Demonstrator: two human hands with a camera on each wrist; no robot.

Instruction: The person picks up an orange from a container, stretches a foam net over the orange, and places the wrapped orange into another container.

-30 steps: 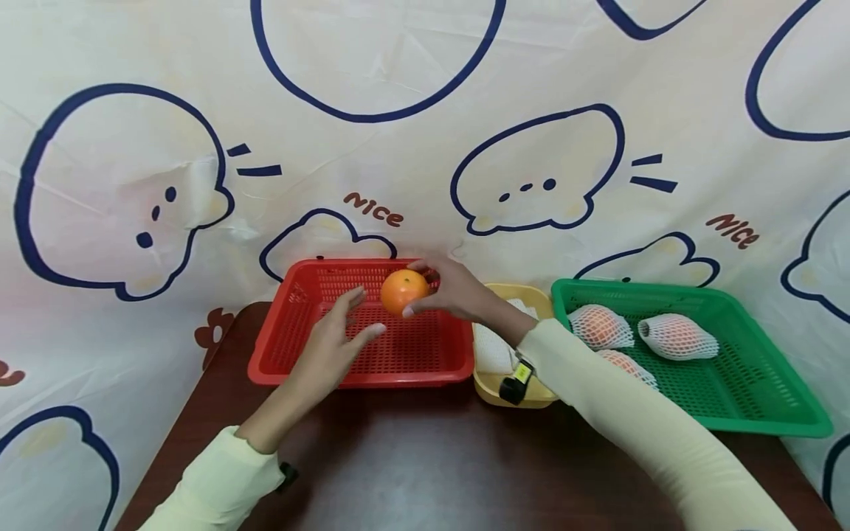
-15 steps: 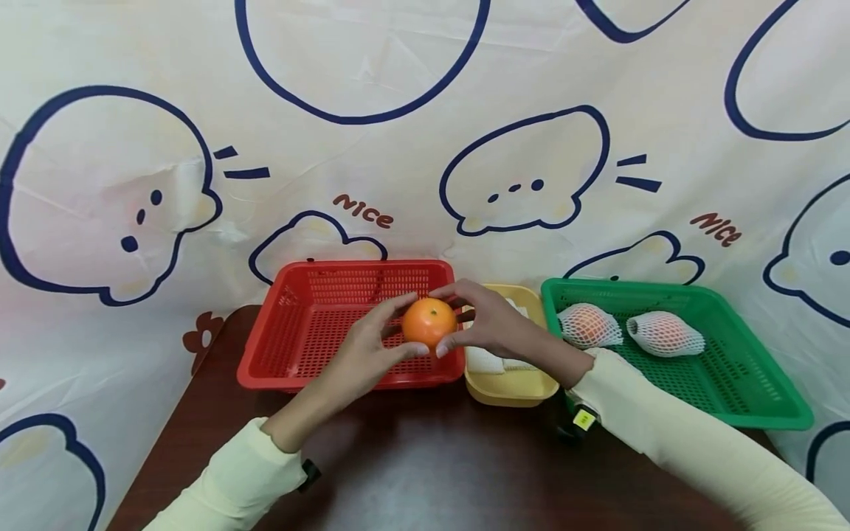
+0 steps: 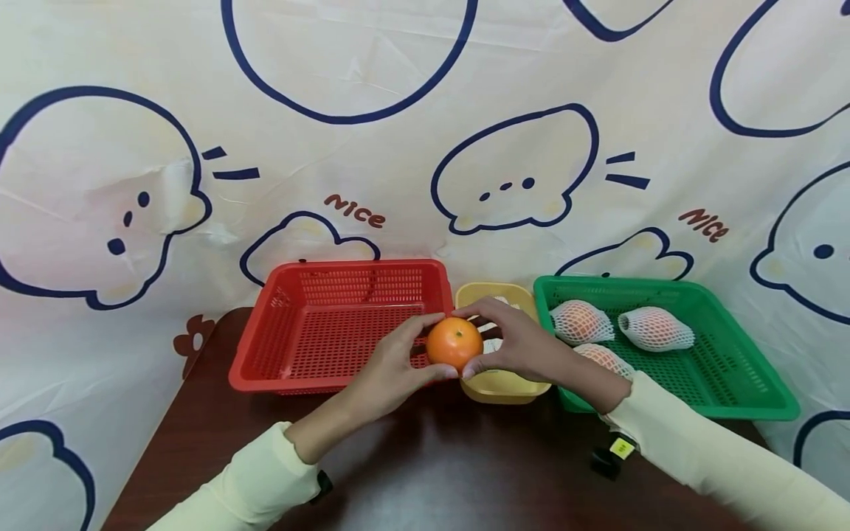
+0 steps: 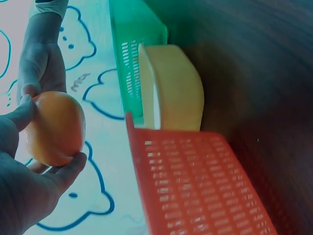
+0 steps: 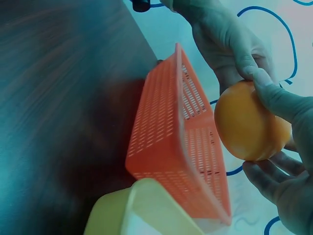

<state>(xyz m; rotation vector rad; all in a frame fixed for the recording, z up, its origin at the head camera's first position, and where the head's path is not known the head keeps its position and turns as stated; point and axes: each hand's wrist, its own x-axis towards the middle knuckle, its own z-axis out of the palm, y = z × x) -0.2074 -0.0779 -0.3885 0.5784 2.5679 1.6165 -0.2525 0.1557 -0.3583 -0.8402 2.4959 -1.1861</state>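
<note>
Both hands hold one orange (image 3: 454,345) in the air, in front of the yellow tub and the right end of the red basket. My left hand (image 3: 392,365) grips its left side, thumb at the near side and fingers behind. On the opposite side my right hand (image 3: 521,346) grips it the same way, and the two thumb tips nearly meet. From the left wrist view, the bare orange (image 4: 57,129) sits between the left thumb and fingers. The right wrist view shows the orange (image 5: 247,122) with the right thumb and fingertips against it.
A red basket (image 3: 285,385) stands at the left of the dark table (image 3: 432,472). Beside it is a yellow tub (image 3: 506,394) with white foam netting inside, partly hidden by the right hand. At right, a green basket (image 3: 724,383) holds three net-wrapped fruits (image 3: 654,329).
The orange has moved right and toward the body, from above the red basket. My left hand, apart from it a second ago, has taken hold of it alongside the right hand.
</note>
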